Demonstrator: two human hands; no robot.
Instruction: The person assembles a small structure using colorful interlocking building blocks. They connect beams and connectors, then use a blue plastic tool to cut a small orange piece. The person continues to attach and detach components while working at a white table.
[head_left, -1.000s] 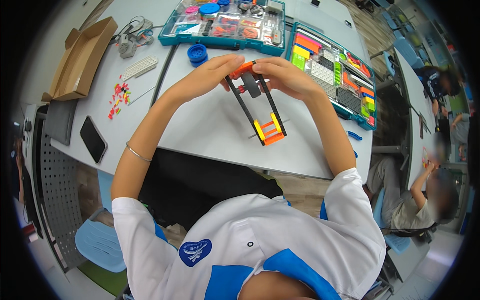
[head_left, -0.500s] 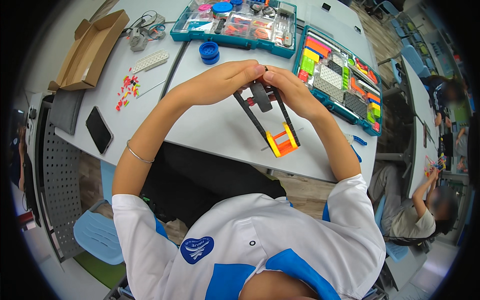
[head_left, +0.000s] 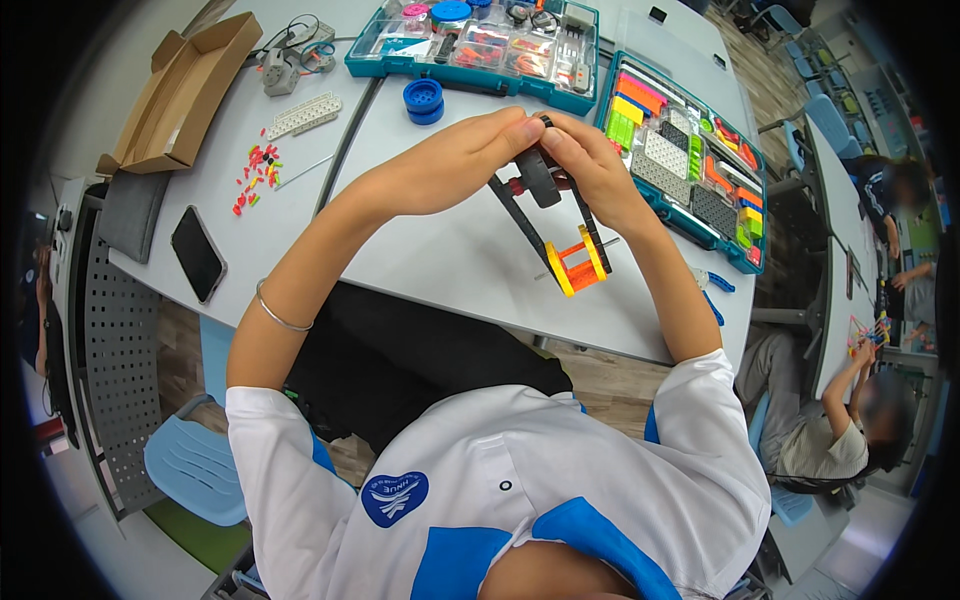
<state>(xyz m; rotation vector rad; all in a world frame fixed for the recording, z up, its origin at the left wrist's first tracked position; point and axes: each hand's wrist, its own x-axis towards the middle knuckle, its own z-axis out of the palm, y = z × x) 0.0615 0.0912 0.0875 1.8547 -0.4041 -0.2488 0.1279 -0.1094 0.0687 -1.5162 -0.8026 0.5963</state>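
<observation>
- Head view: the left hand (head_left: 455, 160) and right hand (head_left: 590, 165) meet above the table (head_left: 450, 250), fingertips closed together on a small model (head_left: 555, 225).
- The model has a black wheel (head_left: 537, 177) at the pinched top, two black beams running down, and a yellow-orange block (head_left: 574, 265) at the free lower end.
- It is held off the table, tilted.
- A blue wheel (head_left: 424, 100) lies just beyond the hands; two open parts boxes (head_left: 690, 160) sit further back and to the right.
- A phone (head_left: 197, 253) lies at the left edge.

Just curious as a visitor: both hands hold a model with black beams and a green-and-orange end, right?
Not quite. The head view shows the left hand and right hand holding the black-beamed model, but its end block is yellow and orange, not green.
</observation>
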